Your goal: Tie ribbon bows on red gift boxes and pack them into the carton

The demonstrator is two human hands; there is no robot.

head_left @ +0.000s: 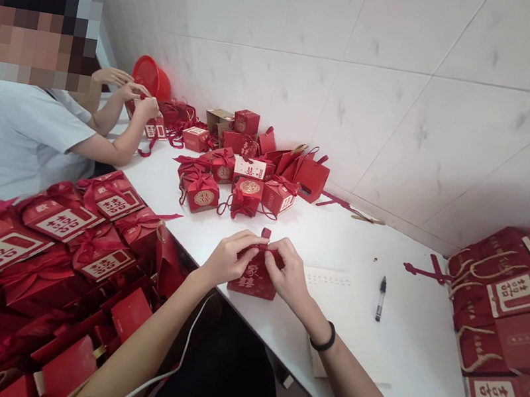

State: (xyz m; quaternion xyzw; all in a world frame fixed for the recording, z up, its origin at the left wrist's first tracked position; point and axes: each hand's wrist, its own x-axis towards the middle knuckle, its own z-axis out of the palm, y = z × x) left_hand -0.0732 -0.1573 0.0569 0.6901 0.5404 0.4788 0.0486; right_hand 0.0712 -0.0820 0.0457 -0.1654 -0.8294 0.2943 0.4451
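A small red box [252,282] with pale printed characters stands upright at the near edge of the white table [338,244]. At its top left, my left hand [231,257] pinches the upper edge. My right hand [288,270] closes on the top right of the same box, the fingertips of both hands nearly meeting. A short red tab rises above the box between them. The fingers hide part of the top, and a black band circles my right wrist.
Several red gift boxes [205,197] stand beyond my hands. A pen [380,299] and paper [355,327] lie right. Red bags [513,298] line the right side, and boxes [63,220] are heaped left. Another person's hands [135,94] work near a red bucket [153,77].
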